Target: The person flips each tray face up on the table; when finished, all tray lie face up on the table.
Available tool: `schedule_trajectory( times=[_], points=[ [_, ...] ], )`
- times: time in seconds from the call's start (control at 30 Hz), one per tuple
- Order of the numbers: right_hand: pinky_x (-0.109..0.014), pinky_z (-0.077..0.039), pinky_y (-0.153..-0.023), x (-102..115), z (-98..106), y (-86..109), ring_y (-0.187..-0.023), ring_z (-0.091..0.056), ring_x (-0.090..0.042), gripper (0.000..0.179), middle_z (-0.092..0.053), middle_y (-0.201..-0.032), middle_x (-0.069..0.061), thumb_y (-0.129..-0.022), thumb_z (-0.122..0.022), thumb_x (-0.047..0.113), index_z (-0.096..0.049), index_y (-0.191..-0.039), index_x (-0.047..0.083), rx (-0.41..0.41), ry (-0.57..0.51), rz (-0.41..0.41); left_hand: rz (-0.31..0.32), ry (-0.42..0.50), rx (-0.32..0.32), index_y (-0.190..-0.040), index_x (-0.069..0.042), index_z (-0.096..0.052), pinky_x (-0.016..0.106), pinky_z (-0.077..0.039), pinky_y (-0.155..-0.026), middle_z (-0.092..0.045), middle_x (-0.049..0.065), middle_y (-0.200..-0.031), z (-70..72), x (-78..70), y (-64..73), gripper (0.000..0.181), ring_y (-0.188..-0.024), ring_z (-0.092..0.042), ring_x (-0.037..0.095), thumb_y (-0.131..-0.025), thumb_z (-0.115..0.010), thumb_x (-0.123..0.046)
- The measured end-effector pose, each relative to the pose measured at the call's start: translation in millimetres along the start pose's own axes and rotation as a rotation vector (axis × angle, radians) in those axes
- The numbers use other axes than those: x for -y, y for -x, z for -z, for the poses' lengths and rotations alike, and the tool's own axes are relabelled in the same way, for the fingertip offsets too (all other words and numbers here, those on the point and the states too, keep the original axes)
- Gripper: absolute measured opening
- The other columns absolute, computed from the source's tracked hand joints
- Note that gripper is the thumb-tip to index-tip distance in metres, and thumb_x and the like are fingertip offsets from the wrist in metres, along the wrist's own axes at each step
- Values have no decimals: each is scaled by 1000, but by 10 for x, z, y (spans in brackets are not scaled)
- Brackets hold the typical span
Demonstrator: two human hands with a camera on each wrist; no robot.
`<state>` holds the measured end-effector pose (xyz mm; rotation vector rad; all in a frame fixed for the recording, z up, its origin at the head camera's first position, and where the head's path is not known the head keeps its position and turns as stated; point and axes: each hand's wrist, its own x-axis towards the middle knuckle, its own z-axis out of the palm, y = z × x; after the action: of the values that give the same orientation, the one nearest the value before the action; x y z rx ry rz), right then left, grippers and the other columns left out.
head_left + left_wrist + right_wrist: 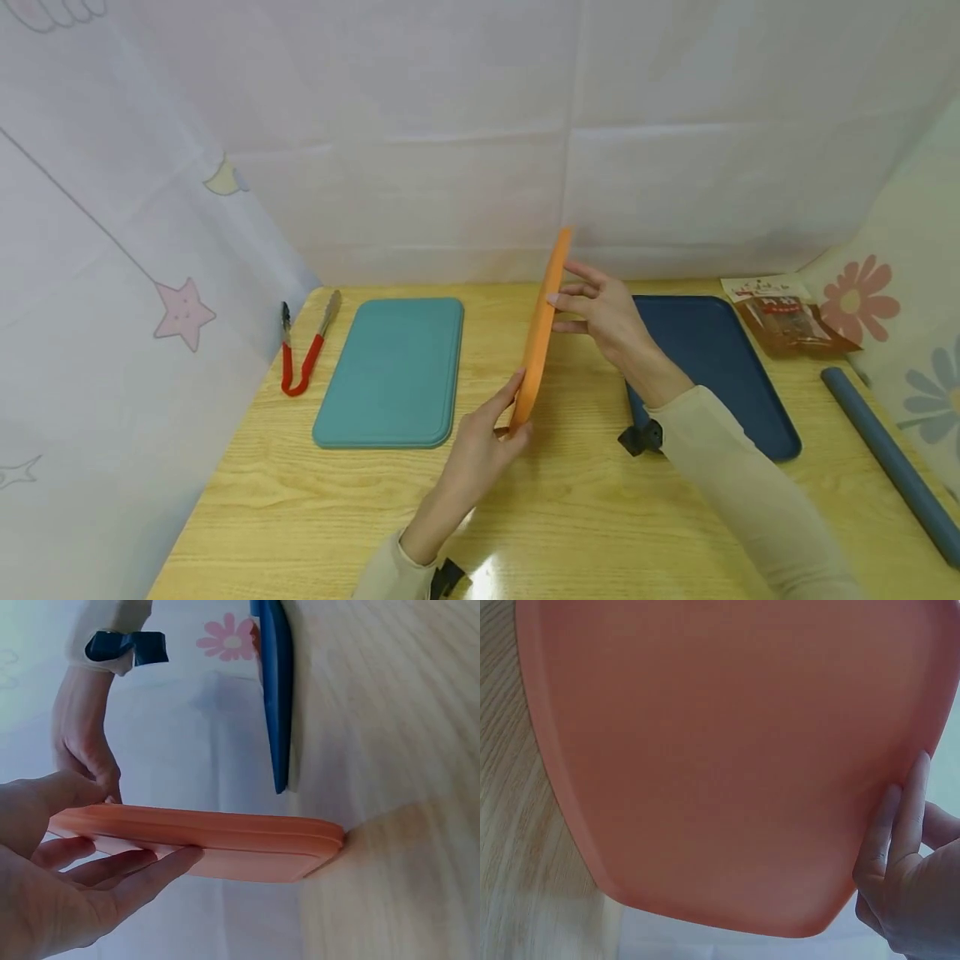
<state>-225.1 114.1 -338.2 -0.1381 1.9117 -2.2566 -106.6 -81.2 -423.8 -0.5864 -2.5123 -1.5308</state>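
Observation:
An orange tray stands on its side between both hands, its thin edge facing the head camera. In the left wrist view, the lower edge of the orange tray is right at the wooden tabletop. My left hand grips the near end, thumb on one face and fingers spread along the other. Farther along the upper edge, my right hand pinches it between thumb and fingers. The right wrist view is largely filled by the broad, smooth face of the orange tray.
A teal tray lies on the left, with red-handled tongs beyond it. Partly under the right forearm is a dark blue tray. Farther right are a brown food packet and a grey-blue roll. Printed curtains enclose the table.

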Motion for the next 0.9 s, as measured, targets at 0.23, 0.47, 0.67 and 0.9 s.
schedule_trajectory(
  times=[0.23,0.47,0.67,0.9],
  points=[
    [-44,-56,-77,3,-102,-39,-92,-65,-22,66,-52,-115,-14,-89,-66,0,-40,-148,14,9,-10,12,-74,26,-113,-151,-20,-35,34,-56,-81,-52,4,-140,90,-242,-80,66,-123,-54,21,-93,-63,-8],
    [-44,-57,-73,-198,-81,-85,-103,-62,-35,53,-52,-125,-19,-98,-59,20,-40,-148,16,89,79,18,-152,-63,-190,-148,-16,-41,31,-57,-75,-52,8,-140,170,-377,-112,61,-114,-60,25,-93,-61,-1],
    [-45,-57,-76,-732,154,-80,-110,-60,-39,48,-47,-137,-26,-102,-49,20,-39,-147,5,208,384,-171,-112,-30,-258,-145,-12,-45,24,-56,-73,-60,14,-129,234,-321,-63,59,-104,-64,24,-91,-63,1],
    [-48,-54,-84,-1119,292,-79,-114,-57,-41,58,-46,-136,-32,-101,-50,13,-24,-148,-9,255,589,-275,26,196,-329,-145,-20,-45,27,-57,-72,-57,9,-134,308,-252,-9,55,-111,-63,21,-94,-62,-9]
  ],
)
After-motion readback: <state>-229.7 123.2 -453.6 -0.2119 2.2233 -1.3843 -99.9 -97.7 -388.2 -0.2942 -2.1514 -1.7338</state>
